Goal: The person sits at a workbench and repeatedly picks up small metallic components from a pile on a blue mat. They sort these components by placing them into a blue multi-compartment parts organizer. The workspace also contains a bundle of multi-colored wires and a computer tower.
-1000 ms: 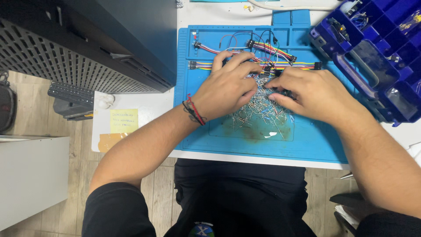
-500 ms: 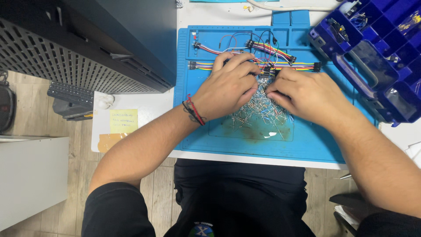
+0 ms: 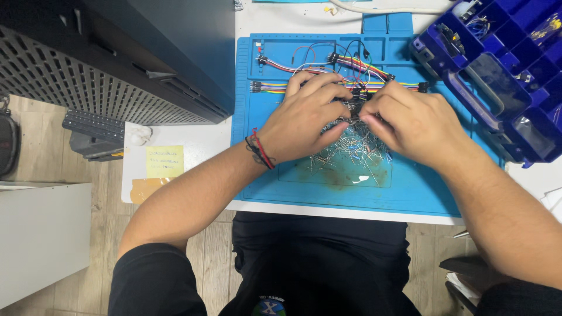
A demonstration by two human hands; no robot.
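Observation:
On a blue work mat (image 3: 410, 190) lies a heap of small wire-legged electronic parts (image 3: 354, 149). My left hand (image 3: 307, 114), with a red and black wristband, rests over the heap's left side with fingers curled. My right hand (image 3: 410, 120) is beside it on the right. The fingertips of both hands meet at the top of the heap and pinch something small and dark there. What exactly they pinch is hidden by the fingers. Coloured jumper wires (image 3: 351, 64) lie just behind the hands.
A dark blue compartment box (image 3: 503, 70) with small parts stands at the right, overlapping the mat. A black perforated case (image 3: 117, 64) fills the upper left. A yellow sticky note (image 3: 164, 161) lies on the white table (image 3: 193, 146). Wooden floor shows at the left.
Both hands have shifted slightly and their fingertips have drawn closer together over the top of the heap. The mat, wires and box are unmoved.

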